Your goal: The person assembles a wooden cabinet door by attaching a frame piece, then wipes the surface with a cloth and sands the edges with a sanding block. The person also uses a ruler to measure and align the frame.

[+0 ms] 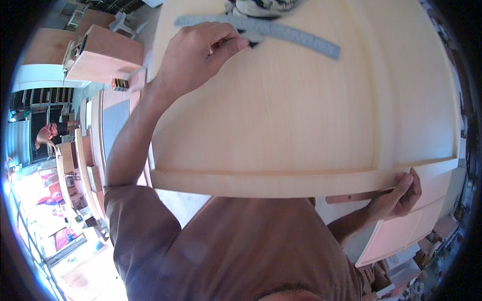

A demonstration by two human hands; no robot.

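Note:
A large pale wood-grain panel (pixel 281 110) with a raised frame lies before me. My left hand (pixel 206 52) is over its far left part, fingers closed in a pinch against a grey metal ruler (pixel 301 40). The ruler slants across the panel, its left end showing beyond my knuckles. A small grey and black piece (pixel 253 37) shows beside my fingertips; I cannot make out what it is. At the near right edge my right hand (pixel 409 193) is closed, thumb and fingers gripping the panel's frame.
A bundled light and dark cloth (pixel 263 7) lies at the panel's far edge. To the left stand a wooden box (pixel 108 52), a small dark container (pixel 120 84) and several boards. Another person (pixel 47 133) bends over farther left. Pale panels (pixel 406 231) lean below my right hand.

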